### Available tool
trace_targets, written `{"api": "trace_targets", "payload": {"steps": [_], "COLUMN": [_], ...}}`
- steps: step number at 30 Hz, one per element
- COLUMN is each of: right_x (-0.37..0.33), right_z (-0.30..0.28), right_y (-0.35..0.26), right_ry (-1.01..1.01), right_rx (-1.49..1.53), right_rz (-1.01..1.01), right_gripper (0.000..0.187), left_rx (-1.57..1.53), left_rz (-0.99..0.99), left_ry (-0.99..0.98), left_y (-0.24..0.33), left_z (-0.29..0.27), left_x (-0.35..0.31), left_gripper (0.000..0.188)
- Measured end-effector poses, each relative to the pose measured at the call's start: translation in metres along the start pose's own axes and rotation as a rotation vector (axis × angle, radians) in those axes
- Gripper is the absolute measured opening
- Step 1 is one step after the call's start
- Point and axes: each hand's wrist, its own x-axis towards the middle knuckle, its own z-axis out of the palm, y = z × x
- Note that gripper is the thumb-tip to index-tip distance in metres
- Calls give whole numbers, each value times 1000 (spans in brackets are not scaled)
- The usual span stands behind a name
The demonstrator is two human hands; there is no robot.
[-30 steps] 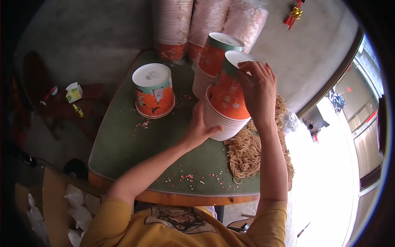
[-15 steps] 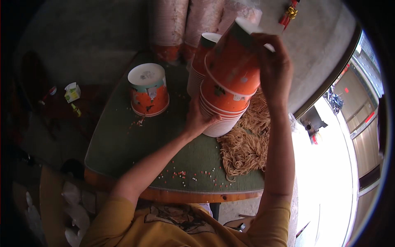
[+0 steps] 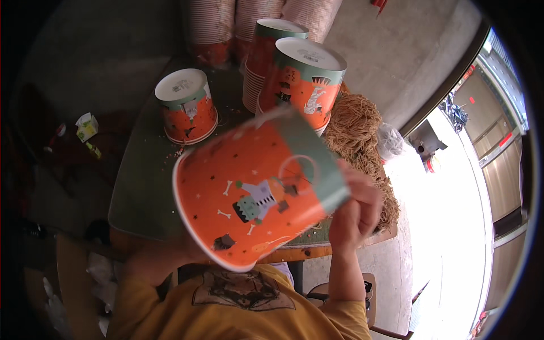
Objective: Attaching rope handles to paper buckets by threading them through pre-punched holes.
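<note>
A large orange paper bucket (image 3: 255, 192) with a green band and cartoon figures fills the middle of the view, tilted, its open rim toward the lower left. My right hand (image 3: 357, 207) grips its base end on the right. My left hand is hidden behind the bucket; only its forearm (image 3: 150, 260) shows below the rim. Behind the bucket, a stack of like buckets (image 3: 303, 76) stands upside down on the green table (image 3: 141, 181), with a second stack (image 3: 266, 42) further back.
Another upside-down bucket stack (image 3: 187, 107) stands at the table's left. A heap of tan stringy fibres (image 3: 357, 127) lies at the right edge. Wrapped sleeves of cups (image 3: 249, 14) lean at the back. A small carton (image 3: 86, 126) lies on the floor at left.
My right hand lifted the top bucket off the stack and brought it toward me, tipping it on its side. My left hand left the stack and went out of sight behind the bucket.
</note>
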Motion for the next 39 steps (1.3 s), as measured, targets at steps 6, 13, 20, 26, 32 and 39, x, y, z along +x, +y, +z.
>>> {"api": "trace_targets", "payload": {"steps": [6,13,20,26,32,39], "right_x": [-50,-61,-68,-68,-46,-41], "right_z": [53,68,69,66,2,-43], "right_y": [40,62,72,72,97,119], "right_ry": [-69,79,91,-191,-110,-206], "right_rx": [-30,55,-107,-257,-961,-1186], "right_rz": [427,491,320,387,221,283], "right_gripper": [8,6,8,13,19,9], "left_rx": [338,694,832,1747,2592,2769], "left_rz": [91,257,343,530,565,666], "left_ry": [17,87,154,317,259,1], "left_y": [32,56,45,38,42,26], "left_z": [-90,-16,48,56,74,51], "left_x": [-40,-6,1,-11,-7,11], "left_gripper": [63,47,52,26,15,24]}}
